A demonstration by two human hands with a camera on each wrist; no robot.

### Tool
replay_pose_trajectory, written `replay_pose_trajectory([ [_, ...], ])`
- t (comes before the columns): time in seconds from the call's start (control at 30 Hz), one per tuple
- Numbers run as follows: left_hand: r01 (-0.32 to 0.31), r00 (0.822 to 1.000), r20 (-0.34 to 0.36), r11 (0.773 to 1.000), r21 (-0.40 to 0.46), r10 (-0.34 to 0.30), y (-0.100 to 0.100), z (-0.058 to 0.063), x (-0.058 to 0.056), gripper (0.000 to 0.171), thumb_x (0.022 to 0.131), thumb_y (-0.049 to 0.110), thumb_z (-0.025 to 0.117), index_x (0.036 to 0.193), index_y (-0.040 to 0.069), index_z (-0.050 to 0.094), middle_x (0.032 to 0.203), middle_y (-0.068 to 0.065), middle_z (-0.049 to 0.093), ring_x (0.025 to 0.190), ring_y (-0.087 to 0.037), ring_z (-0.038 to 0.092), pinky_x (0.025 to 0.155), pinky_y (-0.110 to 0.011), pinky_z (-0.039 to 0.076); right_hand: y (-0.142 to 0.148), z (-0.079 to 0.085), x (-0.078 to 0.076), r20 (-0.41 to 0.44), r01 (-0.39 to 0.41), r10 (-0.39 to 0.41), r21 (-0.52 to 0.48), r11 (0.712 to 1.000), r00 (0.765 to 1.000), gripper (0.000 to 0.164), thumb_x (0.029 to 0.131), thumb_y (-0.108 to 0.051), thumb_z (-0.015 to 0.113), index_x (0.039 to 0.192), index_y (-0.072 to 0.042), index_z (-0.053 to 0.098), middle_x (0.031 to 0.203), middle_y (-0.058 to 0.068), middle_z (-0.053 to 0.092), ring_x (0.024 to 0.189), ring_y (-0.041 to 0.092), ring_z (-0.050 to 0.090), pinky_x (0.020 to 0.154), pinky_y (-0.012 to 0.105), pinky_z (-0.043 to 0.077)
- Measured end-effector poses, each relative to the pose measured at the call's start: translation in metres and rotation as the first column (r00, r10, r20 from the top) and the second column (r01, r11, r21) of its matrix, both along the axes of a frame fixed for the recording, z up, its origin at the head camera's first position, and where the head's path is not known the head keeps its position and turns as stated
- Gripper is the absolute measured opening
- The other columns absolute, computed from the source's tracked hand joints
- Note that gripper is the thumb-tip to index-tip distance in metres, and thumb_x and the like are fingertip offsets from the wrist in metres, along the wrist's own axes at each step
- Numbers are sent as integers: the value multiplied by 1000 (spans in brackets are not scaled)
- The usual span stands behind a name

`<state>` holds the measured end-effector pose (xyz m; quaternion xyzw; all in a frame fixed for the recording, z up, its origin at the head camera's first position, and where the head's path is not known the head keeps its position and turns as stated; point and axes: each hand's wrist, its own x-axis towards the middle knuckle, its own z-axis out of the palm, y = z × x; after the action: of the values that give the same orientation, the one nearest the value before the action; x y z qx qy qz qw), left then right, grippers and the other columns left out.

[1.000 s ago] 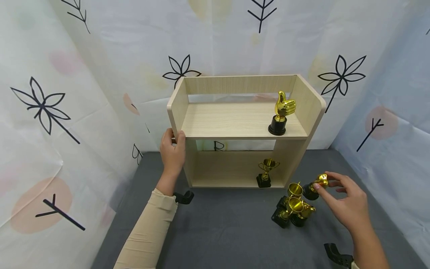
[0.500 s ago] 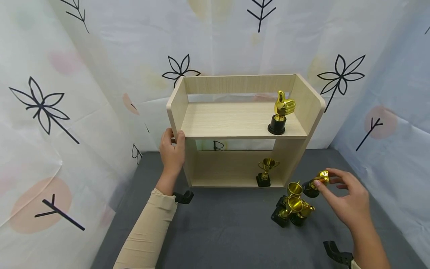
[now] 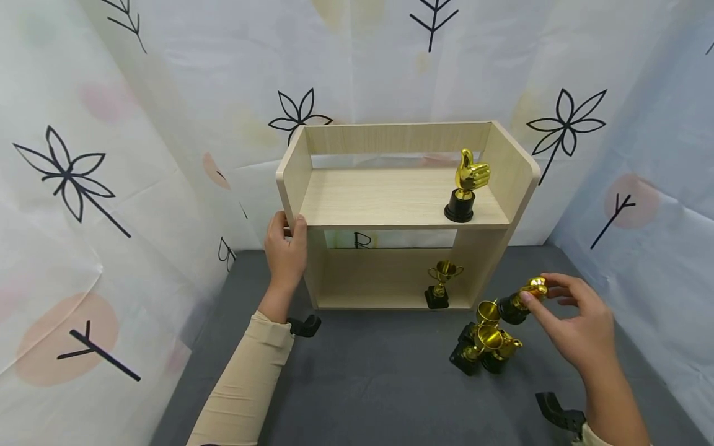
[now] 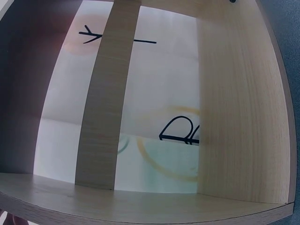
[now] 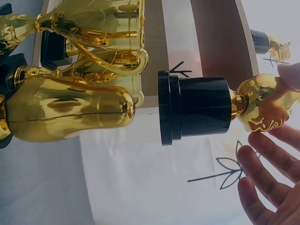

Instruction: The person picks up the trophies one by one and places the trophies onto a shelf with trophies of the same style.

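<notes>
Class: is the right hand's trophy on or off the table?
Off: in the right wrist view, the held trophy has its base above the neighbouring trophies.

Held trophy (image 5: 199, 105) cut off at the right wrist view's edge, shelf unit (image 4: 243, 103) at the left's.

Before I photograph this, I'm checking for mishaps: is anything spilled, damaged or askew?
Nothing stands out. On the shelf unit, the thumbs-up trophy and cup trophy stand upright, and the held trophy in the right hand shows no visible damage.
</notes>
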<state>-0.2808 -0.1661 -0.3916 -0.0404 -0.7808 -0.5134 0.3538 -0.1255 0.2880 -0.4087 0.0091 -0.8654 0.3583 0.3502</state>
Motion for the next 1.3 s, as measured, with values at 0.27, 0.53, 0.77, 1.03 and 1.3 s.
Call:
replay_pose_trajectory([
  [0.27,-1,1000,-10,1000,0,1,0,-1,0,42,105,42,55,116,3,65,105,-20,61,85,-32,58,75,-44,45,-2,3,-1,-25,-33,33,-7,999,999,47,77,-2,91,119,1,72,107,-40,55,94,-17,54,87,2,37],
  [0.53,-18,1000,-18,1000,-1,18,0,-1,-1,44,104,43,54,115,3,65,104,-19,61,85,-32,58,75,-43,44,-3,9,-4,-45,-57,57,2,998,997,47,76,-3,91,120,-1,73,105,-37,56,94,-16,54,87,3,38],
  [0.77,-21,1000,-10,1000,-5,21,-1,-2,-2,43,104,43,54,114,3,65,101,-18,60,85,-30,57,75,-42,44,-6,11,-5,-59,-67,67,-5,998,996,48,75,-1,92,119,-1,73,105,-35,58,94,-14,56,87,3,38],
  [1.03,-19,1000,5,1000,-4,19,0,-1,0,42,104,44,54,115,4,65,102,-17,60,86,-29,57,75,-42,44,-11,14,-6,-54,-65,65,-13,998,996,47,75,-2,92,118,-2,73,104,-35,58,92,-13,57,86,4,39],
  [1.3,-27,1000,-5,999,-21,27,0,-1,-1,44,104,43,53,117,3,65,104,-19,62,87,-33,59,75,-44,45,-13,16,-8,-54,-74,74,-8,997,996,45,75,-3,92,116,-3,74,103,-34,58,91,-12,57,85,4,39],
])
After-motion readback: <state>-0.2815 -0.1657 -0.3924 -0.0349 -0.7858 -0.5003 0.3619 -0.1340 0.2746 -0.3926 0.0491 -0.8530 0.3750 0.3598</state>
